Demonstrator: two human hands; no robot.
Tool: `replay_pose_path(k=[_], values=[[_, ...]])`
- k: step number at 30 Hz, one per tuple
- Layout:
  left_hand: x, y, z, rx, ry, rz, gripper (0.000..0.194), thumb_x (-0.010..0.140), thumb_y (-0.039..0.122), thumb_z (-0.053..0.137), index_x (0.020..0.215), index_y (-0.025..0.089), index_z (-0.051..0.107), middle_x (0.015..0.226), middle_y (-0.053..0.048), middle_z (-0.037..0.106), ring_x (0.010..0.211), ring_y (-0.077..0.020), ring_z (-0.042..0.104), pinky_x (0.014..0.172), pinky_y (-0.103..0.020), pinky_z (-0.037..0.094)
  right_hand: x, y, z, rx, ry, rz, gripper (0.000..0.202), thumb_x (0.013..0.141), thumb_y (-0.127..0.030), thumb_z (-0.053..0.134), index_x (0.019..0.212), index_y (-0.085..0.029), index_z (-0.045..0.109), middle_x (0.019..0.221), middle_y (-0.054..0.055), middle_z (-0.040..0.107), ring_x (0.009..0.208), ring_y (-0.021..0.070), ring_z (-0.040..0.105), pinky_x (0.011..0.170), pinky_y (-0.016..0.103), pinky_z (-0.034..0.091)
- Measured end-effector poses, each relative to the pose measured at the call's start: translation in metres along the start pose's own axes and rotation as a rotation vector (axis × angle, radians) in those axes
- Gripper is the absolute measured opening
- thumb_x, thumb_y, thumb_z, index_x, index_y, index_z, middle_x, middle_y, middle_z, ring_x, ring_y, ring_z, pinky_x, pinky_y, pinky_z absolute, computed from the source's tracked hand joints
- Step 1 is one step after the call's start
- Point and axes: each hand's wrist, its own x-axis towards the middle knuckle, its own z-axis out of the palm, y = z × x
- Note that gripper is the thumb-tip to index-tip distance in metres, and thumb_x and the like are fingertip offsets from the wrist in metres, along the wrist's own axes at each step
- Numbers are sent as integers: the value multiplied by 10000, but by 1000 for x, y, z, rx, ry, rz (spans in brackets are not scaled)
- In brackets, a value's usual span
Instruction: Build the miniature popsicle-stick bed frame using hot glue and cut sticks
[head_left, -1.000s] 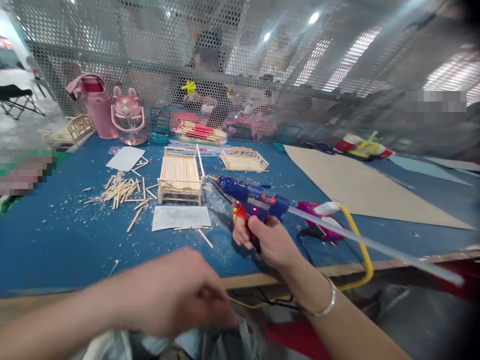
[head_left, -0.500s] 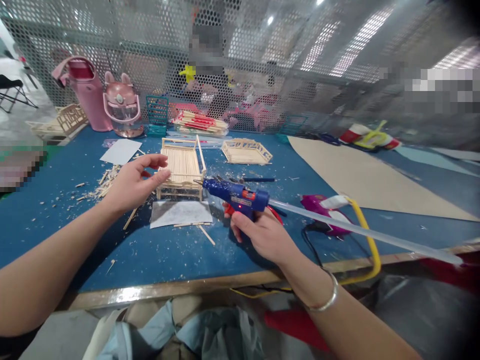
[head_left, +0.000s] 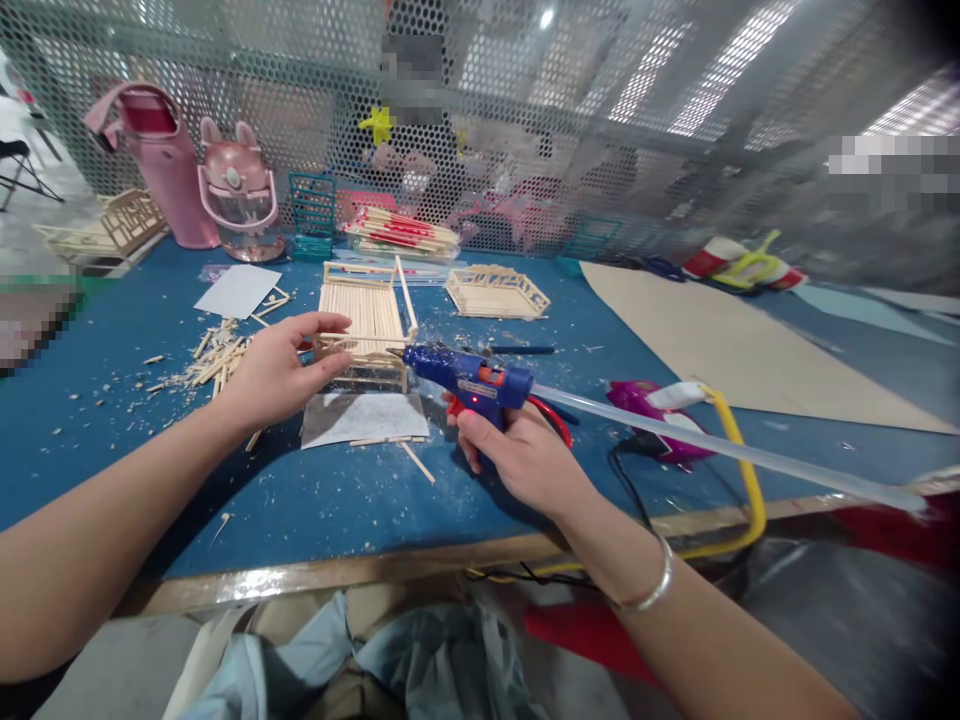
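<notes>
My right hand [head_left: 517, 450] is wrapped round the grip of a blue hot glue gun [head_left: 469, 380]. A long clear glue stick [head_left: 697, 440] runs out of its back, and its nozzle points left at the front right corner of a small bed-like frame of wooden sticks [head_left: 364, 308]. At the frame's front left corner is my left hand [head_left: 277, 365], thumb and forefinger apart with the corner between them. Whether the fingertips press on the wood I cannot make out. Below the frame lies a greyish paper sheet [head_left: 364, 418], with loose sticks [head_left: 416, 462] by it.
Broken stick pieces [head_left: 221, 360] litter the left side. A tray-like stick model [head_left: 499, 295], a packet of sticks [head_left: 401, 232], a pink flask [head_left: 161, 170] and a clear pink-lidded bottle [head_left: 240, 205] stand behind. To the right are a purple object [head_left: 660, 420], a yellow cable [head_left: 742, 470] and brown board [head_left: 720, 340].
My left hand has moved slightly right, so its fingertips now overlap the frame's front left corner. The glue gun stays at the front right corner, and the view has shifted slightly.
</notes>
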Motion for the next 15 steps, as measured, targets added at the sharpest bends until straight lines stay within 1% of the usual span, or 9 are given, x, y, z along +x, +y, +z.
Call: replay_pose_path(k=[6,10,15], values=[[-1,-3,1,-8,-9,0,405,772,391,577,1109,169,612,1024,-85,681,849,-198,620,820,-348,472,0,0,0,-24,14,21,488,788,-611,505,962,-157,542,563,-16,528,455,110,490,438,248,418],[0,-3,1,-20,-7,2,387,775,379,568,1097,172,618,995,-78,688,832,-195,623,813,-346,472,-2,-3,1,-3,24,8,470,790,-608,506,923,-159,546,555,-18,522,451,106,484,447,249,422],[0,-2,1,-22,-4,-6,384,774,374,564,1096,175,622,1003,-83,688,855,-205,621,823,-357,468,-1,-6,4,27,-3,-1,465,789,-606,509,924,-164,553,550,-22,517,444,101,480,434,240,416]])
